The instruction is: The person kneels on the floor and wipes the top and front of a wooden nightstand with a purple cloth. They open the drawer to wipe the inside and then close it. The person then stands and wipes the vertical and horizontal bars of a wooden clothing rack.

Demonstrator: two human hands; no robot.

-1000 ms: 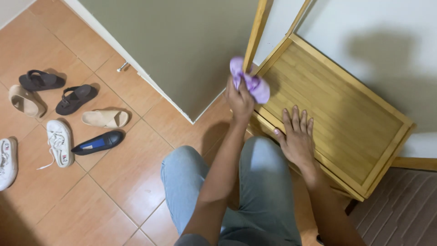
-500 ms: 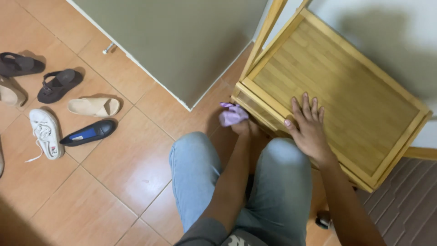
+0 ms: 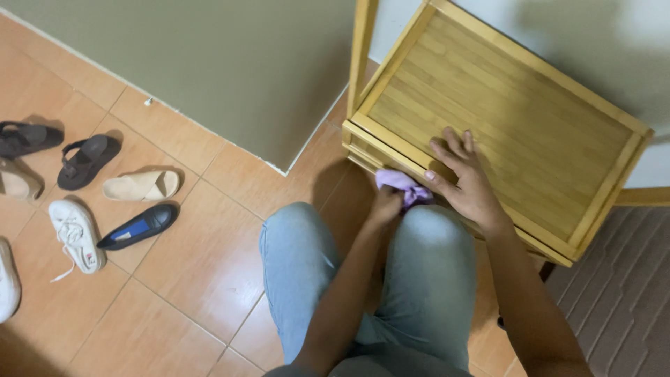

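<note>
My left hand (image 3: 386,207) is closed on a lilac cloth (image 3: 398,183) and presses it against the front edge of a bamboo shelf unit (image 3: 530,119), low down by my knees. Resting flat on the shelf's top near its front rim, my right hand (image 3: 464,178) has its fingers spread and holds nothing. My legs in light blue jeans (image 3: 433,279) fill the lower middle of the view.
Several shoes lie on the orange tiled floor at the left: black sandals (image 3: 84,160), a beige slide (image 3: 143,186), a dark flat shoe (image 3: 139,227), a white sneaker (image 3: 73,230). A grey-green door (image 3: 230,63) stands behind. A ribbed brown mat (image 3: 621,300) lies at the right.
My left hand has brought the cloth down from the shelf's upright post to the lower front edge. My right hand stays flat on the shelf top. The camera has drawn closer.
</note>
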